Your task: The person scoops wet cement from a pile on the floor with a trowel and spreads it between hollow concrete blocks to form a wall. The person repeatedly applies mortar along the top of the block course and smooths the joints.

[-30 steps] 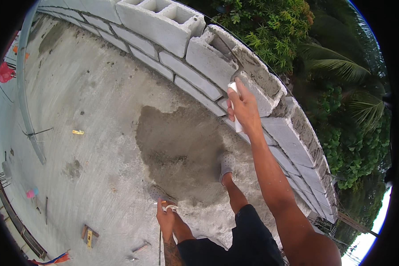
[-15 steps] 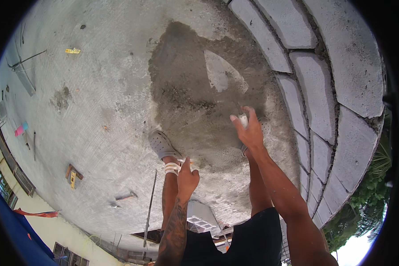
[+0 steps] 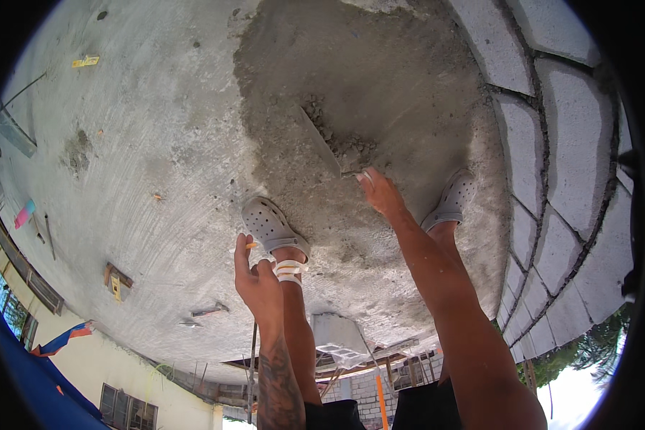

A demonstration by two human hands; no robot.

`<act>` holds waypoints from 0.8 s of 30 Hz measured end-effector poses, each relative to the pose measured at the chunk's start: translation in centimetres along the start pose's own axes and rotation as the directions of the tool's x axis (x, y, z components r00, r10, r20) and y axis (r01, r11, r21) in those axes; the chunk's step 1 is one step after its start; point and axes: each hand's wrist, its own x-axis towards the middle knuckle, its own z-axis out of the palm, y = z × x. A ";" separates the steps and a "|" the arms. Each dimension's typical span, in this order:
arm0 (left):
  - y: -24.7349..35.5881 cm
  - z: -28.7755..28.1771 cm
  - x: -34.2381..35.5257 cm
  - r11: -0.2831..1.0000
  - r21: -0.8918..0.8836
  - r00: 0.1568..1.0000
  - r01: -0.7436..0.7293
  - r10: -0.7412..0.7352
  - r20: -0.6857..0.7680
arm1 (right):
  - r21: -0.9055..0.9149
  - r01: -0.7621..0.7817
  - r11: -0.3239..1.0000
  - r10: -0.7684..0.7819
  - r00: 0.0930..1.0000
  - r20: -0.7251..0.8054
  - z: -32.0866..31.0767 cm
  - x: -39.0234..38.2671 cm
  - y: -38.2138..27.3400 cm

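My right hand (image 3: 382,192) is closed round the pale handle of a trowel (image 3: 321,145). The trowel's blade is tilted on its edge, pointing to the far left. Against its right side lies a loose heap of crumbly mortar (image 3: 347,145), on a dark, damp patch of mortar (image 3: 380,79) spread over the concrete. Lower and to the left, my left hand (image 3: 258,285) pinches what looks like a cigarette (image 3: 251,245), its orange end showing between the fingers. That hand hovers beside my left shoe, off the floor.
Grey clogs (image 3: 269,223) are on my feet, one at each side of the patch. Grey paving slabs (image 3: 527,147) run along the right. On the left floor lie a hammer (image 3: 209,310), a yellow level (image 3: 86,61) and a wooden float (image 3: 118,278). A pale block-shaped thing (image 3: 337,333) stands behind me.
My right hand has swept the trowel left and turned its blade from flat to on edge, beside the crumbs. My left hand has moved left with the cigarette. The view has shifted.
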 end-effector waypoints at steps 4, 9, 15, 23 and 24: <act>0.3 -0.1 0.4 1.000 0.011 0.999 -0.019 0.019 0.043 | 0.027 -0.103 0.994 0.106 0.980 -0.167 0.2 -4.0 -0.6; -0.4 -0.2 0.7 0.999 0.011 0.999 -0.044 0.045 -0.016 | 0.100 0.028 0.995 -0.028 1.000 0.003 4.1 -0.6 -11.2; 0.2 -1.0 1.1 1.000 0.021 1.000 0.003 -0.003 -0.008 | 0.003 0.030 1.000 -0.030 0.998 -0.059 0.5 5.1 -8.8; 0.6 0.5 0.9 0.999 0.030 0.998 -0.046 0.045 0.036 | -0.260 0.078 0.962 -0.047 0.991 0.124 -7.5 -2.7 3.2; 0.5 0.6 0.7 0.995 0.045 0.995 -0.087 0.085 0.059 | -0.382 0.148 0.912 -0.035 0.957 0.288 -8.1 -3.3 3.7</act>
